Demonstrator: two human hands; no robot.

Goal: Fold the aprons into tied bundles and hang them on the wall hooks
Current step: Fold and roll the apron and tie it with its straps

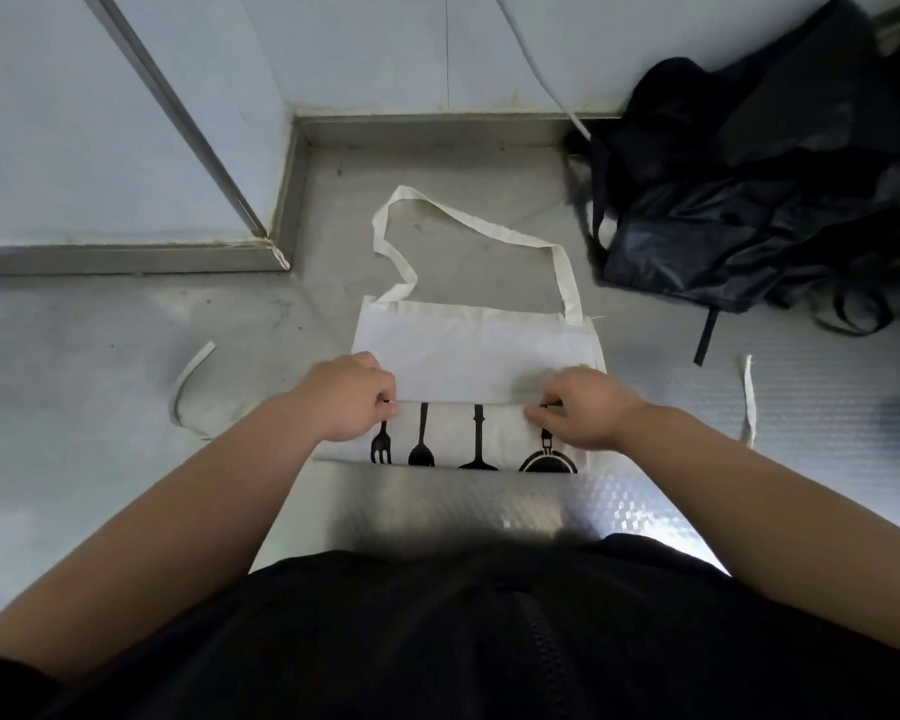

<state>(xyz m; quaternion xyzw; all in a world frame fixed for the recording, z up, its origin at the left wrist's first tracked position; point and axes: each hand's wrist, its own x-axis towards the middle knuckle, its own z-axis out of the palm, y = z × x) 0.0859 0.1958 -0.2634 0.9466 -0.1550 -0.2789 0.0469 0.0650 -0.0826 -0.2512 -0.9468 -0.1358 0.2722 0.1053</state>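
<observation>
On the steel counter, both hands pinch the apron's fold.

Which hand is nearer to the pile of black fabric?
Right. The right hand pinches the folded edge of the white apron on the side toward the black fabric, which lies beyond it, rightward. The left hand pinches the same edge on the opposite side.

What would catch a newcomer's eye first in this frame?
The white apron lies mid-frame on the steel surface, its black utensil print on the near side. The left hand and right hand pinch its folded edge. Its neck strap loops away toward the wall, and a heap of black fabric sits at the far right.
</observation>
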